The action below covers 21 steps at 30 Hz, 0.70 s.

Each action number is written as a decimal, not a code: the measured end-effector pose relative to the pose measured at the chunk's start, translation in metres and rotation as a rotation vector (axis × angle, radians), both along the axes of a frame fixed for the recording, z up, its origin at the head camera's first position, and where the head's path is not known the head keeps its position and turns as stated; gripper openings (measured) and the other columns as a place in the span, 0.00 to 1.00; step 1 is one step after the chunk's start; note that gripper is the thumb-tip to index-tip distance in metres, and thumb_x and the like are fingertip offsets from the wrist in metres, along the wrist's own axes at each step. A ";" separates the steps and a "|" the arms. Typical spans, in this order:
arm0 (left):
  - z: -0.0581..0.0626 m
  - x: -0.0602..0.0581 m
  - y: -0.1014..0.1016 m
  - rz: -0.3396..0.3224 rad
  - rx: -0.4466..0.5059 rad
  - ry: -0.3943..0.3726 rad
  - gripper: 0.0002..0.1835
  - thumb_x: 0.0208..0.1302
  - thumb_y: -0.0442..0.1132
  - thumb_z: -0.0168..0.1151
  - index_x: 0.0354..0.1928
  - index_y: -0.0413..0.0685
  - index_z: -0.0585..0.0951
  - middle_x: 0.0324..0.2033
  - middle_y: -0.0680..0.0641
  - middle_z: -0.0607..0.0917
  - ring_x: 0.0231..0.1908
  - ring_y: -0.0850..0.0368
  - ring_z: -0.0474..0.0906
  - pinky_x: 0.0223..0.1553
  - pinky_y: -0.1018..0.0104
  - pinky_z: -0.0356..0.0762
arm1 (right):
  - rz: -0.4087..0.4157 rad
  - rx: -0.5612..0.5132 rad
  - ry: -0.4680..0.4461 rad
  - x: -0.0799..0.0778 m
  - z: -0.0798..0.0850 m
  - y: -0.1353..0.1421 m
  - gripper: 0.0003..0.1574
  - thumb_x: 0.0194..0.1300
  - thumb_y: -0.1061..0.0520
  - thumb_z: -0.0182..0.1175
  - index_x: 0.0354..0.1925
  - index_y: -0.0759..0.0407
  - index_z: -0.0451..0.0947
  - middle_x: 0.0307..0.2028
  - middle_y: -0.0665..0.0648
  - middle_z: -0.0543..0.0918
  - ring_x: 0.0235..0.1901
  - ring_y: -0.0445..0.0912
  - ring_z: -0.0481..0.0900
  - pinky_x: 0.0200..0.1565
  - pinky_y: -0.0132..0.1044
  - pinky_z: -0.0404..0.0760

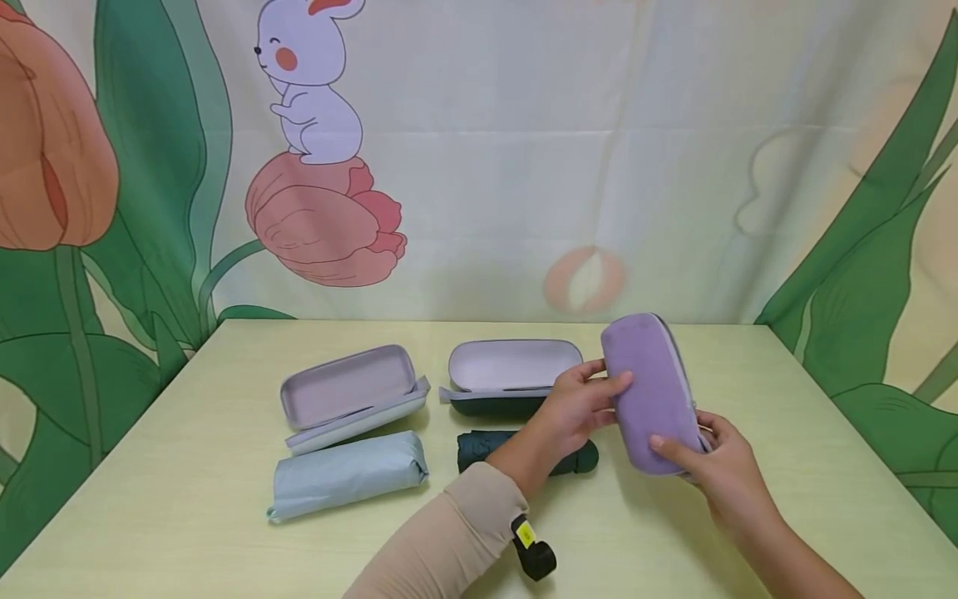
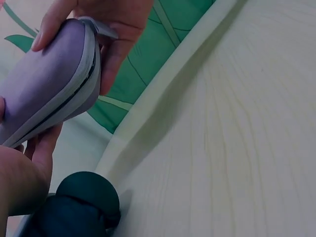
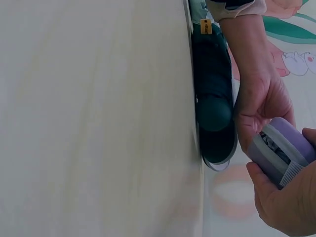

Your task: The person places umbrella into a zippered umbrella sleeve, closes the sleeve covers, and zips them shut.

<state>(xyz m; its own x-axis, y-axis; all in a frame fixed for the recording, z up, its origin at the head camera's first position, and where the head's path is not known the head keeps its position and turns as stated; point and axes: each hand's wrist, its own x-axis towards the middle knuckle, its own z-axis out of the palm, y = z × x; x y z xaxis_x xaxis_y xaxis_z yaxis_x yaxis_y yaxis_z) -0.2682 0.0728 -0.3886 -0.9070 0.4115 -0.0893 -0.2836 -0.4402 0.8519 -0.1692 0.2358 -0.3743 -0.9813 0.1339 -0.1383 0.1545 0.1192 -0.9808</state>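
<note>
A purple zip case (image 1: pixel 647 391) is raised at a tilt over the right part of the table. My left hand (image 1: pixel 580 408) grips its left side, thumb on the front. With my right hand (image 1: pixel 729 466) I hold the lower right end, thumb pressed on the face. Along the edge runs a grey zipper (image 2: pixel 74 94); at one end, the right wrist view shows a gap (image 3: pixel 275 147) with something dark and crinkled inside. Partly behind my left wrist lies a dark green folded umbrella (image 1: pixel 479 449) on the table.
Behind the green umbrella stands an open dark green case (image 1: pixel 516 366) with lilac lining. Further left are another open case (image 1: pixel 352 387), pale outside, and a light blue folded umbrella (image 1: pixel 348 476). A patterned curtain (image 1: pixel 479 183) hangs at the table's back edge.
</note>
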 end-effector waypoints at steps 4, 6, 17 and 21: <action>-0.005 -0.004 -0.002 -0.035 0.041 -0.002 0.17 0.65 0.31 0.63 0.56 0.38 0.78 0.37 0.44 0.86 0.33 0.54 0.84 0.38 0.60 0.82 | 0.009 0.066 0.013 0.003 0.002 -0.004 0.52 0.60 0.55 0.70 0.70 0.72 0.53 0.65 0.70 0.65 0.53 0.49 0.73 0.45 0.30 0.78; -0.006 -0.006 -0.002 -0.054 0.043 0.011 0.17 0.66 0.31 0.61 0.57 0.38 0.78 0.36 0.45 0.86 0.33 0.55 0.84 0.38 0.61 0.82 | 0.010 0.114 0.012 0.005 0.003 -0.006 0.52 0.59 0.53 0.71 0.70 0.71 0.54 0.64 0.70 0.67 0.55 0.52 0.72 0.45 0.30 0.77; -0.001 -0.016 -0.012 -0.156 -0.073 0.097 0.20 0.68 0.35 0.60 0.61 0.43 0.77 0.41 0.47 0.85 0.35 0.57 0.83 0.37 0.63 0.83 | 0.032 0.105 0.005 0.005 0.008 -0.014 0.49 0.59 0.53 0.70 0.68 0.72 0.58 0.60 0.69 0.71 0.49 0.46 0.78 0.46 0.33 0.79; 0.000 -0.017 -0.014 -0.180 -0.092 0.117 0.20 0.67 0.34 0.61 0.61 0.43 0.77 0.42 0.46 0.85 0.36 0.56 0.83 0.39 0.60 0.83 | 0.032 0.034 0.005 0.004 0.006 -0.014 0.45 0.61 0.57 0.68 0.66 0.75 0.58 0.57 0.69 0.73 0.45 0.43 0.80 0.45 0.33 0.80</action>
